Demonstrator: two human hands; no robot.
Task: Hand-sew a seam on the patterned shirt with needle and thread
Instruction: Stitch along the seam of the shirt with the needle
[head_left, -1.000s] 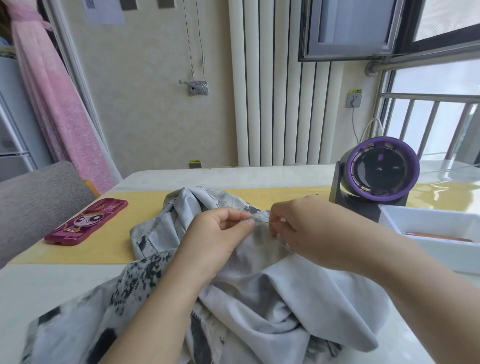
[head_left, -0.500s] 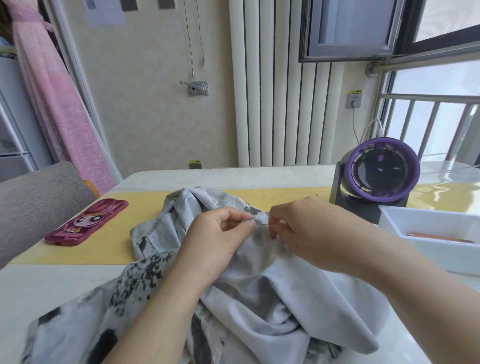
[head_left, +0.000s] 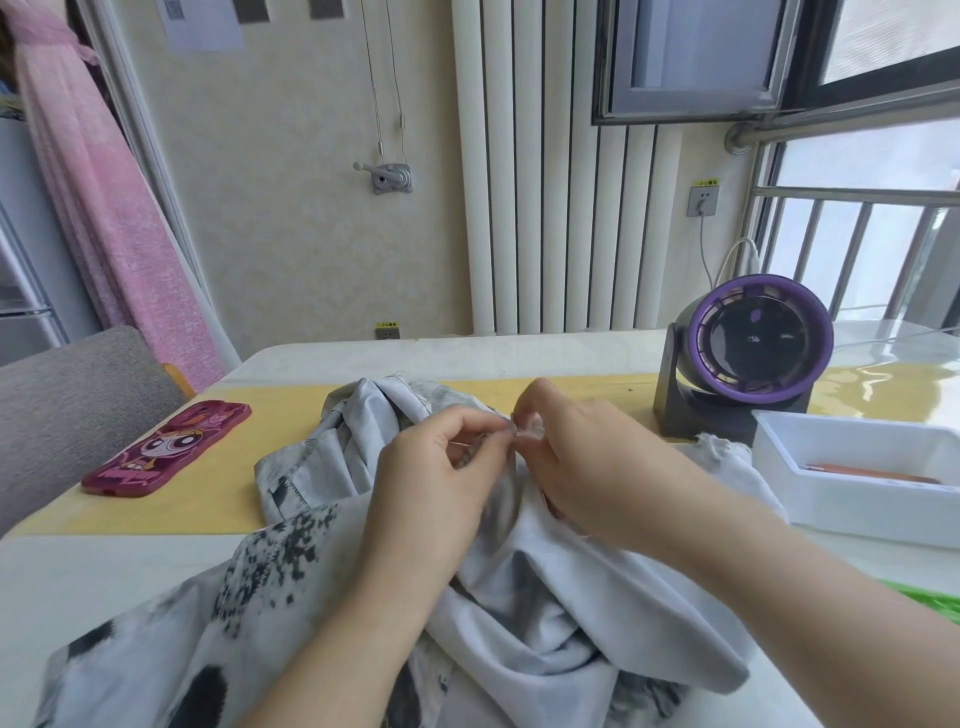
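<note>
Two hands met just above the centre of the frame, over a raised fold of the patterned shirt (head_left: 545, 623). The left hand (head_left: 436, 467) pinched that fold between thumb and forefinger, its other fingers curled loosely beneath. The right hand (head_left: 587, 467) came in from the right with its fingertips pinched tight against the same spot, touching the left hand's fingertips. It gripped the cloth there, and perhaps a needle too, but that patch was blurred and too small to tell. The shirt, pale grey with black blotches, lay heaped on the table (head_left: 130, 561) from the centre down to the bottom edge, partly over a yellow mat (head_left: 208, 509). A pink phone (head_left: 166, 447) lay flat on the mat at middle left, well apart from the shirt. At right stood a purple-rimmed fan (head_left: 748, 353), and just beside it, lower, a white tray (head_left: 857, 499).
</note>
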